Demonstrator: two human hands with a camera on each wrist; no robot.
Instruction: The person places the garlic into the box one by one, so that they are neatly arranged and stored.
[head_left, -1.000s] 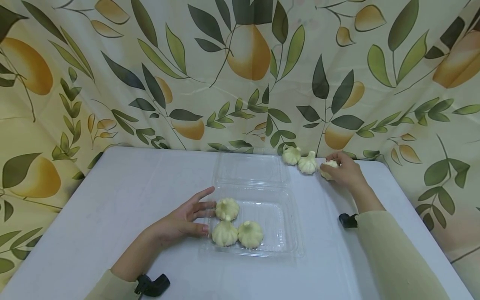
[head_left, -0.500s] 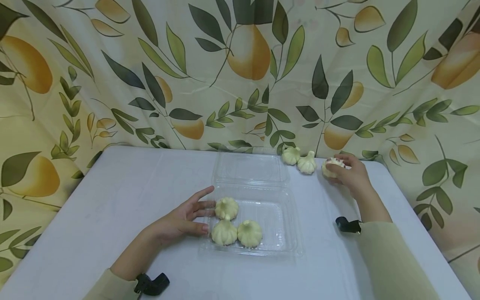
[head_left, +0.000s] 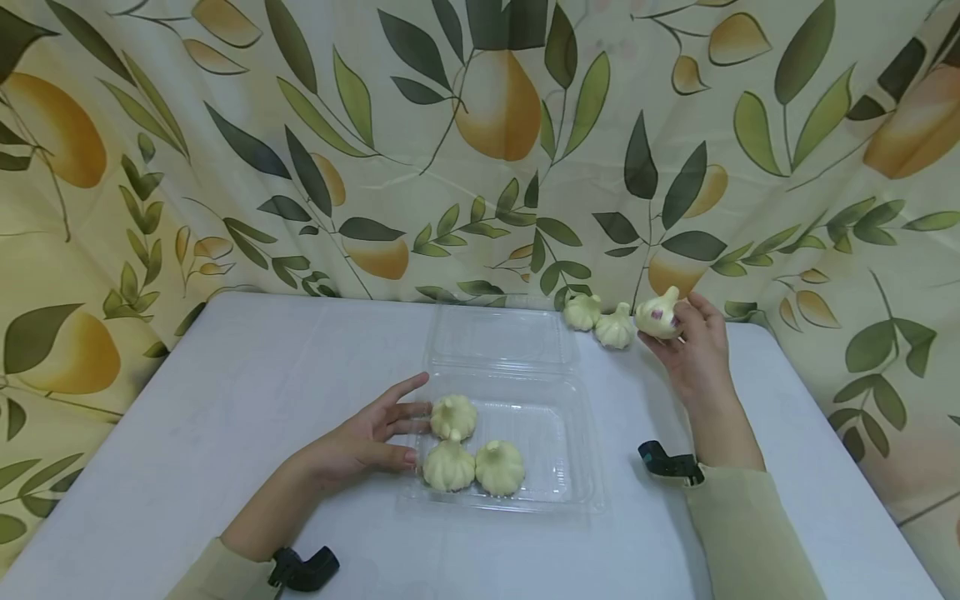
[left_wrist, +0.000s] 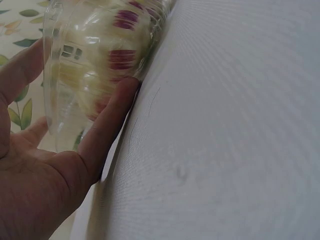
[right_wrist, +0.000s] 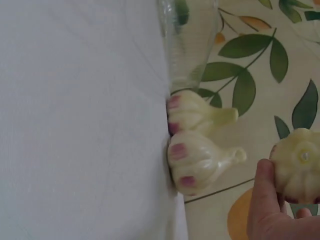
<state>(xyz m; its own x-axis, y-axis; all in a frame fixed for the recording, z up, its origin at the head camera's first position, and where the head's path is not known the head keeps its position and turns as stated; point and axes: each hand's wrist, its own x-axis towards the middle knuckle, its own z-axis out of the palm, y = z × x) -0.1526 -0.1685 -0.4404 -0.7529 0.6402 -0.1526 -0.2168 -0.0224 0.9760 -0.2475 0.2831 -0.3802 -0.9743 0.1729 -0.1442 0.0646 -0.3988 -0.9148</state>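
Observation:
My right hand (head_left: 693, 354) grips a garlic bulb (head_left: 657, 314) above the back right of the table; its stem points up and a purple patch shows. In the right wrist view the same bulb (right_wrist: 300, 165) sits between thumb and fingers. My left hand (head_left: 367, 437), fingers spread and fairly straight, touches the left side of a clear plastic clamshell box (head_left: 555, 442). Inside the box, toward the left, are a rear bulb (head_left: 453, 417), a front bulb (head_left: 448, 467) and one beside it (head_left: 500, 468). The left wrist view shows the thumb against the box wall (left_wrist: 55, 90).
Two more garlic bulbs, one (head_left: 582, 312) beside the other (head_left: 615, 326), stand at the table's back edge. The box's lid (head_left: 502, 337) lies open toward the back. A white cloth covers the table (head_left: 187, 433); a fruit-patterned curtain (head_left: 480, 208) hangs behind.
My right hand has picked the garlic bulb up off the table and turned it so its stem points upward. The left hand and the box have stayed put.

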